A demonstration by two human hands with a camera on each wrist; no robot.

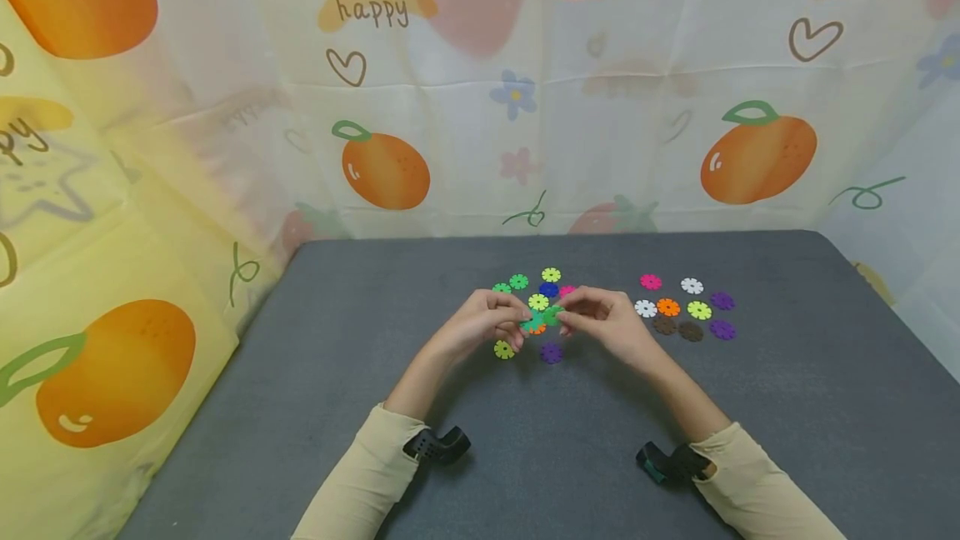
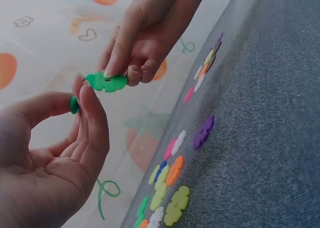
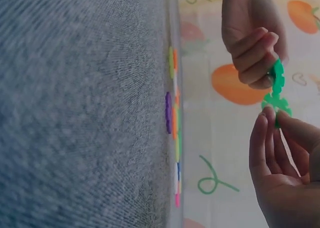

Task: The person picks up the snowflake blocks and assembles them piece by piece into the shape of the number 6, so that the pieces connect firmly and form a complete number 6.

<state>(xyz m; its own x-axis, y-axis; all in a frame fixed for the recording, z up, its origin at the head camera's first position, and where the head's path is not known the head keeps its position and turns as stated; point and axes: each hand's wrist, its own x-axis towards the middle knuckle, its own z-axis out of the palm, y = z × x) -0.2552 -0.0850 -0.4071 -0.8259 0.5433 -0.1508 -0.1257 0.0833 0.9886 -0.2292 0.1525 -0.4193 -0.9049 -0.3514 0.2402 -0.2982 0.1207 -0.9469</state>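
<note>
Above the table, my left hand [image 1: 486,320] pinches a green notched plastic disc [image 3: 279,76] between thumb and fingers. My right hand [image 1: 609,325] pinches another green notched disc [image 2: 109,82] by its edge. In the right wrist view the two discs meet edge to edge and stand at an angle to each other. Whether their notches are interlocked I cannot tell. Below and around the hands lie loose discs, among them a yellow one [image 1: 504,349], a purple one [image 1: 551,353] and a blue one [image 1: 549,290]. Fingers partly hide some of them.
On the dark grey table [image 1: 300,407], a second group of discs lies to the right, including an orange disc [image 1: 668,307], a brown disc [image 1: 691,331] and a pink disc [image 1: 651,282]. A fruit-printed cloth [image 1: 465,123] hangs behind the table and continues on the left.
</note>
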